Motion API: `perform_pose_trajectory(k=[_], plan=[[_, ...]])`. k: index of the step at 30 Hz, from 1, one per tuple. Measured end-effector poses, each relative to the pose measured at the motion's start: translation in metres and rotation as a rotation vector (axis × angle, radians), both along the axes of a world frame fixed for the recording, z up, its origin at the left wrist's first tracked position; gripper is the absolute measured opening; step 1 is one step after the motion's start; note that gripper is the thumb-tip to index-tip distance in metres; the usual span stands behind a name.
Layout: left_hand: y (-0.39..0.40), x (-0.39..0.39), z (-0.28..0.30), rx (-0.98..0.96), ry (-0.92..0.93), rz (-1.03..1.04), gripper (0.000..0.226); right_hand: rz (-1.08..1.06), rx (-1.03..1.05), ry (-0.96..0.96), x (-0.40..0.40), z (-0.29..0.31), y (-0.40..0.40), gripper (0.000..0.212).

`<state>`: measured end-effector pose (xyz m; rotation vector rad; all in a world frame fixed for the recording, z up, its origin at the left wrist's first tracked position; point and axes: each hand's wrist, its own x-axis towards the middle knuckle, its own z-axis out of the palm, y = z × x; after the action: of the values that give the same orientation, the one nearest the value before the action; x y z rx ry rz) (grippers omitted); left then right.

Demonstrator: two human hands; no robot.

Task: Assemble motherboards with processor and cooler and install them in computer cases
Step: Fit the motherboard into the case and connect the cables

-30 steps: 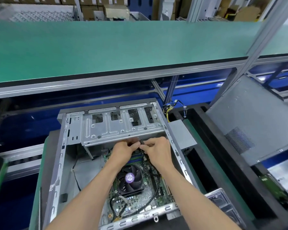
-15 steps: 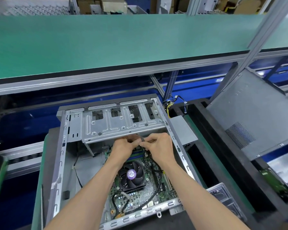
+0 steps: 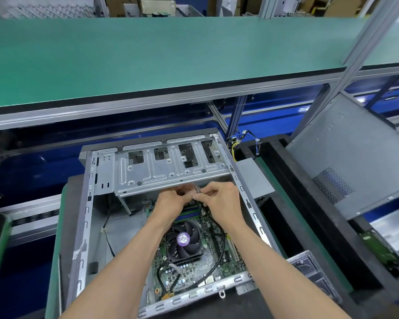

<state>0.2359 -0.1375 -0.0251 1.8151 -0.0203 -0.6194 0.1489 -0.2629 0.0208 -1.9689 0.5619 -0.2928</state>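
Note:
An open grey computer case (image 3: 88, 217) lies flat in front of me, with a green motherboard (image 3: 217, 254) inside. A black cooler fan (image 3: 182, 241) with a purple label sits on the board. Both my hands meet just below the silver drive cage (image 3: 171, 171). My left hand (image 3: 171, 201) and my right hand (image 3: 221, 199) pinch the end of a black cable (image 3: 219, 261) between them. A small grey connector (image 3: 197, 189) shows at my right fingertips. The cable loops down across the board to the case's near edge.
A green-topped shelf (image 3: 171, 56) spans above the case. A loose grey side panel (image 3: 355, 162) leans at the right. Coloured wires (image 3: 242, 139) hang beside the case's far right corner. A clear plastic tray (image 3: 309, 270) lies near right, and a black frame (image 3: 304, 203) borders the case.
Both hands stay together at the cable end under the drive cage, with only small finger shifts. The view has tilted slightly.

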Motion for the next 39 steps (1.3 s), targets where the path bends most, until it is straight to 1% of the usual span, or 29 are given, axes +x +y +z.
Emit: perform_pose_trajectory(k=[3, 5, 7, 9, 12, 15, 17, 19, 20, 21, 23, 25, 27, 30, 32, 34, 36, 37, 39], plan=[[0.000, 0.000, 0.000, -0.012, -0.001, 0.002, 0.030, 0.006, -0.046, 0.007, 0.001, -0.002, 0.000, 0.019], [0.000, -0.001, 0.000, 0.005, 0.007, 0.002, 0.038, 0.008, -0.088, 0.017, 0.001, -0.002, 0.001, 0.017], [0.000, -0.001, 0.002, 0.047, 0.005, 0.009, 0.047, 0.002, -0.073, 0.053, 0.002, -0.003, 0.005, 0.013], [0.001, -0.003, 0.004, 0.036, 0.003, 0.013, 0.043, -0.037, 0.059, 0.117, 0.004, -0.005, 0.007, 0.017], [0.003, -0.006, 0.007, 0.020, -0.018, -0.006, 0.025, -0.140, 0.371, 0.190, 0.006, -0.007, 0.008, 0.020], [0.002, -0.010, 0.010, 0.018, -0.071, -0.051, 0.020, -0.231, 0.669, 0.212, 0.009, -0.009, 0.007, 0.020], [0.000, -0.012, 0.012, 0.036, -0.125, -0.088, 0.016, -0.264, 0.764, 0.239, 0.013, -0.010, 0.005, 0.021], [-0.003, -0.012, 0.015, 0.094, -0.154, -0.126, 0.015, -0.279, 0.801, 0.264, 0.015, -0.010, 0.003, 0.023], [-0.005, -0.012, 0.016, 0.145, -0.172, -0.142, 0.019, -0.280, 0.803, 0.274, 0.015, -0.010, 0.003, 0.024], [-0.008, -0.011, 0.017, 0.210, -0.194, -0.156, 0.025, -0.274, 0.784, 0.288, 0.014, -0.010, 0.002, 0.024], [-0.015, -0.007, 0.018, 0.319, -0.217, -0.186, 0.036, -0.252, 0.667, 0.354, 0.009, -0.011, 0.004, 0.023], [-0.025, -0.002, 0.017, 0.400, -0.233, -0.257, 0.039, -0.187, 0.461, 0.458, 0.006, -0.012, 0.005, 0.017], [-0.039, 0.003, 0.015, 0.467, -0.243, -0.364, 0.035, -0.079, 0.251, 0.560, 0.005, -0.012, 0.008, 0.015], [-0.059, 0.009, 0.009, 0.578, -0.226, -0.482, 0.046, 0.053, 0.099, 0.622, 0.005, -0.013, 0.011, 0.028], [-0.071, 0.014, 0.005, 0.639, -0.181, -0.530, 0.048, 0.110, 0.043, 0.660, 0.004, -0.012, 0.011, 0.039], [-0.080, 0.020, 0.001, 0.614, -0.103, -0.549, 0.047, 0.158, 0.016, 0.695, 0.003, -0.013, 0.009, 0.044], [-0.086, 0.024, 0.001, 0.503, -0.017, -0.542, 0.051, 0.179, -0.002, 0.706, 0.002, -0.012, 0.007, 0.044], [-0.088, 0.025, 0.000, 0.467, -0.005, -0.546, 0.053, 0.183, -0.010, 0.704, 0.001, -0.012, 0.007, 0.044], [-0.091, 0.027, -0.001, 0.471, -0.037, -0.579, 0.057, 0.182, -0.012, 0.694, 0.001, -0.012, 0.007, 0.044]])
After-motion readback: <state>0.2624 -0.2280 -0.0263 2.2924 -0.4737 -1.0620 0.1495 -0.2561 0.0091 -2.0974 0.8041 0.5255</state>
